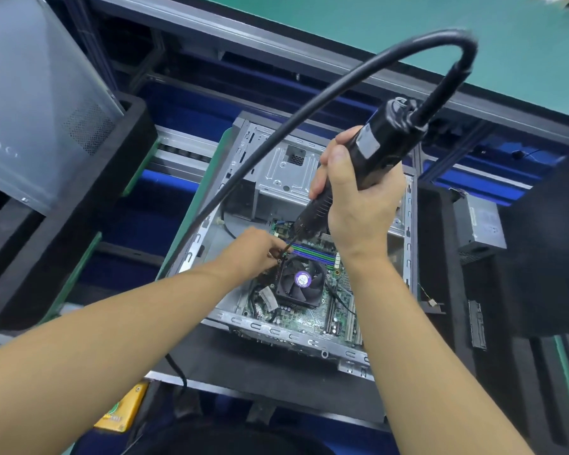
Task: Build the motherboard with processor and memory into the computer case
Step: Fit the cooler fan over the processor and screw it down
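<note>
Your right hand is gripping the screwdriver, slanting down-left toward the motherboard lying flat in the case; your left hand, nearer, is pinching its tip beside the upper-left corner of the fan.

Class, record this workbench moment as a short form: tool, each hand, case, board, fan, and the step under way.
tool: electric screwdriver, black cable looping from its top
right hand: right hand grips the screwdriver's body, tip pointed down
left hand: left hand has fingers at the tip beside the fan; what they pinch is unclear
case: computer case lying open
board: motherboard inside the case
fan: cooler fan on the board
step: probably driving a screw near the fan's corner
</note>
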`<state>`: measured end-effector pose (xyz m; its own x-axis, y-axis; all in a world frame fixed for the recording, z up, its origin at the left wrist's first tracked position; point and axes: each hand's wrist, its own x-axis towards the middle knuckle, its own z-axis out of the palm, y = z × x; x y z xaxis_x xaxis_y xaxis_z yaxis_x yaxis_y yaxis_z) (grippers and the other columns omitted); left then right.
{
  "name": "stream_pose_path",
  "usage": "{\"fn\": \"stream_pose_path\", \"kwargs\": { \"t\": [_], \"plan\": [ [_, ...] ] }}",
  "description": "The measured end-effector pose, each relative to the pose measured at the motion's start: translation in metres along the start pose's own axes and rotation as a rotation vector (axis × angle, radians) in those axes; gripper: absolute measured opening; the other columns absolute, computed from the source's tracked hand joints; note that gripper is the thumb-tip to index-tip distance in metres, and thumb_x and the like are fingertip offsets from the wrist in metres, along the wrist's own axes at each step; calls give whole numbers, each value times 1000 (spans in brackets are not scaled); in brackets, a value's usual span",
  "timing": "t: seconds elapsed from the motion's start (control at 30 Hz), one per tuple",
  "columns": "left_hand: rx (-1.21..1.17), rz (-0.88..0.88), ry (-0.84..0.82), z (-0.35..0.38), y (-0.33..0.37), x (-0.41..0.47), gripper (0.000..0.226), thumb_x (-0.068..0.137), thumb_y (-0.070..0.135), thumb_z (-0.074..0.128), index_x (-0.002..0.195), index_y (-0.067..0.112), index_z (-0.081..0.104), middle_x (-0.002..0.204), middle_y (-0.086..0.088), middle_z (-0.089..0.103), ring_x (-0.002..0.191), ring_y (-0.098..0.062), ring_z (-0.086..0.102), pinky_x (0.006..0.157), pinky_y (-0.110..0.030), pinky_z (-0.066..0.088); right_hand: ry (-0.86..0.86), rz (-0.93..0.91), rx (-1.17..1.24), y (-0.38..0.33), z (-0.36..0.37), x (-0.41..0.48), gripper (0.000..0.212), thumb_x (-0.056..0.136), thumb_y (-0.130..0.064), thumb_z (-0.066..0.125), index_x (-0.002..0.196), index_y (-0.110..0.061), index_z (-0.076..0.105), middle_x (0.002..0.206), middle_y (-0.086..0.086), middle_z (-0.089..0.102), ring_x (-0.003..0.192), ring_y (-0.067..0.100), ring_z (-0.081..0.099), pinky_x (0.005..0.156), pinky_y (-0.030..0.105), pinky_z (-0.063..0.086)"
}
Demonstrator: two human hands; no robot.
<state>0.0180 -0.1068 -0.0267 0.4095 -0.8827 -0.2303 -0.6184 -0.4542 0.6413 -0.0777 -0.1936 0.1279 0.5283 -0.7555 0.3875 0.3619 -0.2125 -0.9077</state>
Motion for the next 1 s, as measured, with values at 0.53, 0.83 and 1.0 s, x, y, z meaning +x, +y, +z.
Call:
{"fn": "stream_pose_path", "kwargs": {
  "t": [0.53, 0.83, 1.0],
  "plan": [
    [22, 62, 25, -1, -3, 2, 31, 87, 10, 69, 110, 30, 75, 88, 5, 75, 65, -3, 55, 69, -16, 47, -48, -28, -65, 3, 1, -2, 16, 89, -16, 61, 97, -3, 55, 66, 15, 53, 47, 25, 53, 52, 30, 48],
    [9, 51, 19, -2, -3, 2, 34, 85, 9, 69, 110, 32, 74, 79, 8, 71, 69, -11, 62, 69, -24, 51, -32, -27, -72, 3, 1, -7, 14, 89, -16, 60, 95, -5, 54, 68, 12, 55, 48, 26, 53, 53, 29, 48],
    [33, 68, 6, -3, -1, 1, 38, 82, 8, 68, 109, 34, 74, 66, 18, 59, 69, -12, 66, 71, -31, 57, -46, -58, -79, -1, 4, -6, 10, 89, -15, 59, 94, -8, 54, 68, 16, 53, 47, 30, 52, 52, 29, 48]
  ]
}}
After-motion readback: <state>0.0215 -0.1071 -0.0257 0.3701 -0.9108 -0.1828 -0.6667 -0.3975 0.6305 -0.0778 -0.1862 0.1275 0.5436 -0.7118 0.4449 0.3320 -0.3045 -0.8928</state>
